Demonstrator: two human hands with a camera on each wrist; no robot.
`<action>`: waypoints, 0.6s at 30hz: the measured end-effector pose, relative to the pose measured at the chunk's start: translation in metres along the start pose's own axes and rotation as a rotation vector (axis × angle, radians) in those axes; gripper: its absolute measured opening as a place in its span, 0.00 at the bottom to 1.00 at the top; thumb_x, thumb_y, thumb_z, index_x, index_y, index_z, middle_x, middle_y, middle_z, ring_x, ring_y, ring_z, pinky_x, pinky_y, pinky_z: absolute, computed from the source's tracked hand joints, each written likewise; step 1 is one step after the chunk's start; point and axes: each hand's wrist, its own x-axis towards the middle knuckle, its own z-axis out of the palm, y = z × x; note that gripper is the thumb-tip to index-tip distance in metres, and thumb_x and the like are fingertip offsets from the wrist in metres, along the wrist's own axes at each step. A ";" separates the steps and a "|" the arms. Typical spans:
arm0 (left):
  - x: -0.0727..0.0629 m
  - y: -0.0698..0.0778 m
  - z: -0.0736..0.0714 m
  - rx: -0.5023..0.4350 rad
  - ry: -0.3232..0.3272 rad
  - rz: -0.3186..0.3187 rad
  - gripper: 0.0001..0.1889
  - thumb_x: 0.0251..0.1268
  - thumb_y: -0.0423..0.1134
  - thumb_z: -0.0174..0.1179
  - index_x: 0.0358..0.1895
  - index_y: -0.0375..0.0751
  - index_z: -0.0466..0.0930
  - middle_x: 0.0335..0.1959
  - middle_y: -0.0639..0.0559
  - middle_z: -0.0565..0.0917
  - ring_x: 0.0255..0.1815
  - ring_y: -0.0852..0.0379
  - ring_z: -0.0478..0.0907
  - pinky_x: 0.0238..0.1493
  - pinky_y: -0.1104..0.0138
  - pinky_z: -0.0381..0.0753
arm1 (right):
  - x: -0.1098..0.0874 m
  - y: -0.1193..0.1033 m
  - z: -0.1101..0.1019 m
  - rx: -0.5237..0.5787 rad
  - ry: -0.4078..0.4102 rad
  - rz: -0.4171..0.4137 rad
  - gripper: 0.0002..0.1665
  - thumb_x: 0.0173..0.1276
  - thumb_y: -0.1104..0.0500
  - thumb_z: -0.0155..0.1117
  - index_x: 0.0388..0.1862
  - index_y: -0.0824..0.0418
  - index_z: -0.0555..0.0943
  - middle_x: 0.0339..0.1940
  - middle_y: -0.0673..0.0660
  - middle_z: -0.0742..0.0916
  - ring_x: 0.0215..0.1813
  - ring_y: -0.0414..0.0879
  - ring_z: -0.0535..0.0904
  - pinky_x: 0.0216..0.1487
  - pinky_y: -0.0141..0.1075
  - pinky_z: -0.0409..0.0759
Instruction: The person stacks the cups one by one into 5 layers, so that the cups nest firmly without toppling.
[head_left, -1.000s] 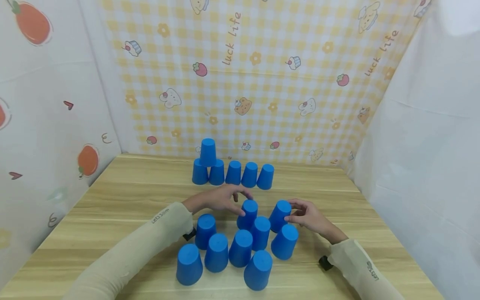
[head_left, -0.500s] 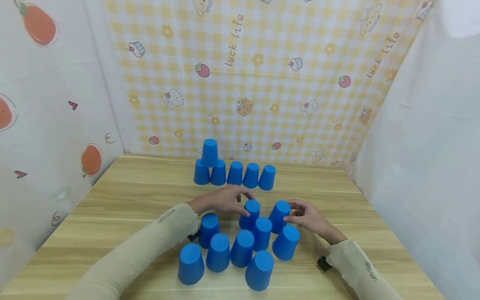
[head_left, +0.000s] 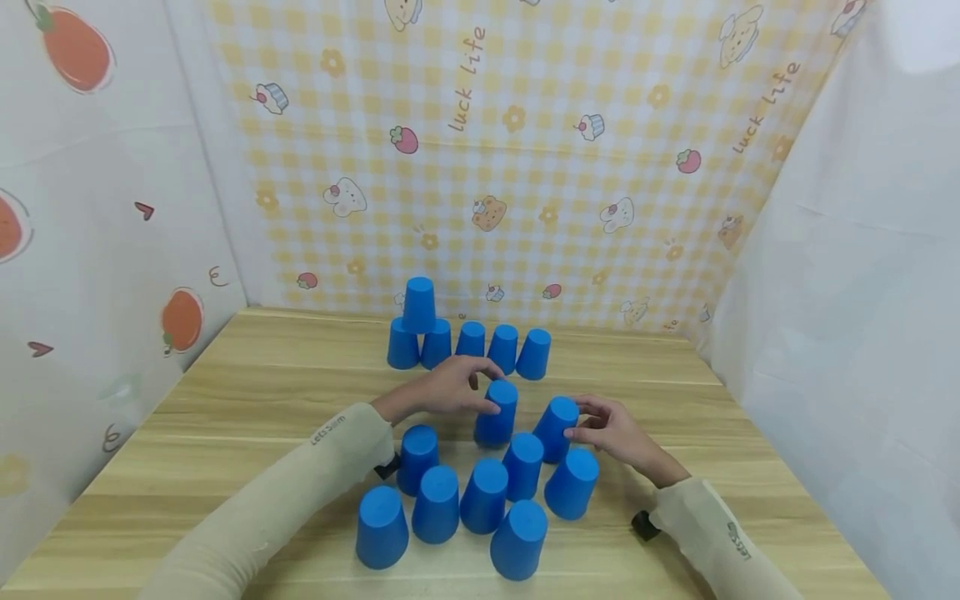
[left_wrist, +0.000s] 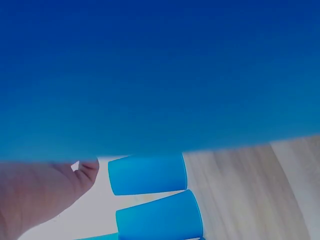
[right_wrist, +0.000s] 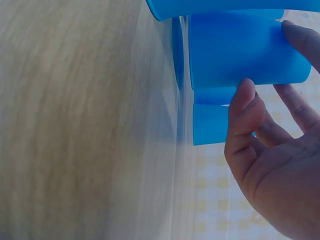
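Upside-down blue cups are spread over the table. In the head view my left hand (head_left: 453,387) grips one cup (head_left: 496,417) between thumb and fingers, just in front of the back row. My right hand (head_left: 613,429) pinches another cup (head_left: 555,432) from its right side, and this one leans a little. The right wrist view shows the right thumb (right_wrist: 243,102) and fingertips against that cup's wall (right_wrist: 245,50). In the left wrist view a blurred cup (left_wrist: 160,75) close to the camera covers most of the picture, hiding the left fingers.
At the back, a row of several cups (head_left: 533,354) carries one cup (head_left: 419,306) on top at its left end. Nearer stand several loose cups (head_left: 484,496), one (head_left: 417,460) beside the left wrist. A patterned cloth (head_left: 517,183) hangs behind the wooden table (head_left: 300,358).
My left hand has moved its cup away from me, toward the back row. The right hand's cup has shifted slightly left. The other cups stand as before.
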 end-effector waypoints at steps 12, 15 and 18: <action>-0.002 -0.004 -0.008 -0.017 0.172 -0.045 0.25 0.61 0.50 0.70 0.60 0.49 0.78 0.54 0.53 0.81 0.42 0.54 0.77 0.38 0.63 0.81 | 0.006 -0.007 -0.001 -0.021 0.047 0.045 0.29 0.69 0.59 0.67 0.66 0.66 0.73 0.56 0.68 0.83 0.43 0.51 0.84 0.32 0.40 0.81; -0.002 -0.006 -0.010 -0.005 0.226 -0.034 0.26 0.62 0.50 0.70 0.61 0.47 0.77 0.53 0.53 0.81 0.38 0.54 0.76 0.35 0.64 0.80 | 0.007 -0.010 0.000 -0.013 0.060 0.051 0.30 0.68 0.59 0.68 0.67 0.66 0.72 0.57 0.69 0.82 0.44 0.53 0.84 0.32 0.40 0.81; -0.002 -0.008 -0.012 -0.013 0.273 -0.040 0.26 0.62 0.49 0.69 0.62 0.46 0.77 0.49 0.50 0.82 0.35 0.53 0.75 0.33 0.64 0.78 | 0.008 -0.010 0.000 -0.023 0.076 0.066 0.32 0.68 0.58 0.69 0.68 0.65 0.72 0.57 0.68 0.82 0.44 0.53 0.84 0.30 0.40 0.81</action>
